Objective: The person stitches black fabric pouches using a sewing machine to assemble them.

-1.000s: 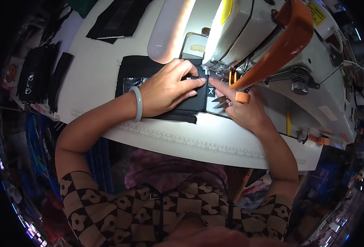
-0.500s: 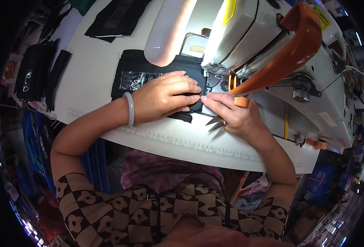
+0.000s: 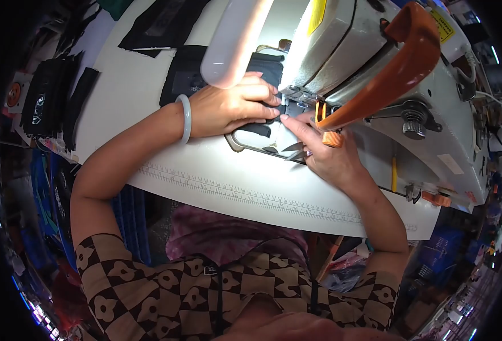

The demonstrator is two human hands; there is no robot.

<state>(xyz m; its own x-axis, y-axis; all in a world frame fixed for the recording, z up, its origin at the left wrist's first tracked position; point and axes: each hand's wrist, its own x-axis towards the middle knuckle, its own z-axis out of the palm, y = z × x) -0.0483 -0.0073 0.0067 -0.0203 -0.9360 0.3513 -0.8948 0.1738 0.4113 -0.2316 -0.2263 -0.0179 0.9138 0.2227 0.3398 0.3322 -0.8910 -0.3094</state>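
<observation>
A piece of black fabric (image 3: 184, 71) lies on the white table beside the needle area of a sewing machine (image 3: 333, 51). My left hand (image 3: 231, 107), with a pale bangle on its wrist, rests flat on this fabric, fingers stretched toward the needle. Close by, my right hand (image 3: 333, 156) holds small scissors (image 3: 294, 151) in its palm, their blades pointing left. Its index finger reaches the fabric's edge near my left fingertips. The orange arm on the machine partly covers the right fingers, and the lamp hides part of the fabric.
A long lamp (image 3: 234, 42) hangs over the fabric. An orange curved arm (image 3: 416, 51) juts from the machine. More black pieces (image 3: 163, 25) lie at the back, with a stack of black pieces (image 3: 49, 96) at the left. A printed ruler (image 3: 234, 192) runs along the front edge.
The black fabric has shifted away from me along the needle area, and my left hand has moved with it. My right fingers have moved slightly forward, still holding the scissors.
</observation>
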